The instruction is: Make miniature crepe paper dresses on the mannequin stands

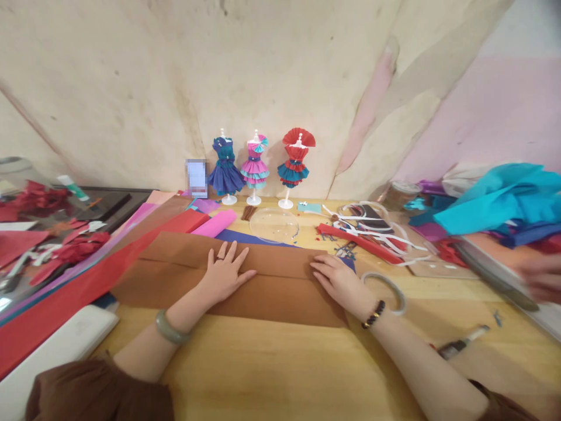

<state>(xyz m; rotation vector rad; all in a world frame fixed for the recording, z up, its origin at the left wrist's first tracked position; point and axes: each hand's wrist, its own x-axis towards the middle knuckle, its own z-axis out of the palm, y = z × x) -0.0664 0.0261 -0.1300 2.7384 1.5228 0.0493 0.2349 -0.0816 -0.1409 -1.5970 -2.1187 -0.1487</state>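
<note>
A wide brown sheet of paper [263, 298] lies across the wooden table, with its far edge folded over toward me in a long strip. My left hand [225, 272] rests flat on the fold, fingers spread. At the sheet's right end my right hand [335, 278] lies over the fold's edge, its fingers stretched out and close together. Part of a dark blue sheet [258, 238] shows beneath the brown one. Just behind the fold is a rolled pink sheet [222, 223].
Three mini dress forms in paper dresses, one red and teal [294, 166], stand by the wall. Around me are a clear round dish [274, 225], white cords [385, 228], a grey ring [401, 295], a utility knife [462, 344] and red paper [109, 263]. Another person's hand [541, 275] shows at right.
</note>
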